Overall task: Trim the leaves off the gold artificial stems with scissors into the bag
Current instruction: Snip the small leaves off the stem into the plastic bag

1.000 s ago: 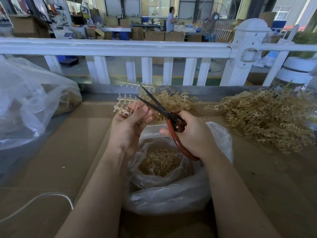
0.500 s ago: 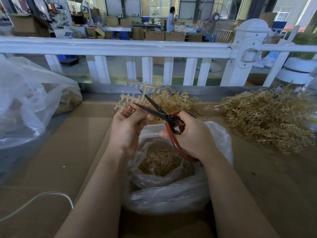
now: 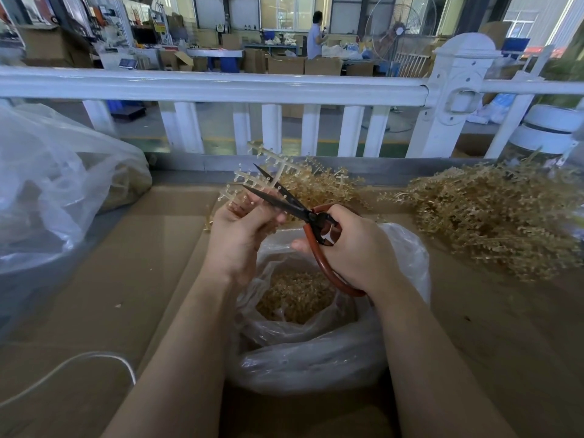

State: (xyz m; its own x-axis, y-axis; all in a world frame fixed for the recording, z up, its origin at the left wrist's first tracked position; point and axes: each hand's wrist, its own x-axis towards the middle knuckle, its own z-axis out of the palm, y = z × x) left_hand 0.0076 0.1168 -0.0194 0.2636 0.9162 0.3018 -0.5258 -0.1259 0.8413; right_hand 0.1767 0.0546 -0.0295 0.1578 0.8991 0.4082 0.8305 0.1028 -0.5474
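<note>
Nearest, at 6 o'clock, the crumpled clear plastic bag sits open-mouthed on the brown cardboard-covered table; gold trimmed bits lie inside; its mouth is directly under both hands, presumably so cuttings drop straight in; a thin white cable curls at 8 o'clock. Above the bag, the left hand grips the base of a pale gold plastic branched stem, fingers curled round it, holding it up and angled toward 12 so the blades can reach; the right hand wraps the red-handled black-bladed scissors, fingers through the loops; blades parted, tips pointing to 11 and lying across the stem's branches, likely lined up for a cut. Farther, at 2 o'clock, a big heap of untrimmed gold stems waits within reach of the right hand; a smaller gold clump at 12; a large clear plastic sack at 9. Beyond, the white railing.
</note>
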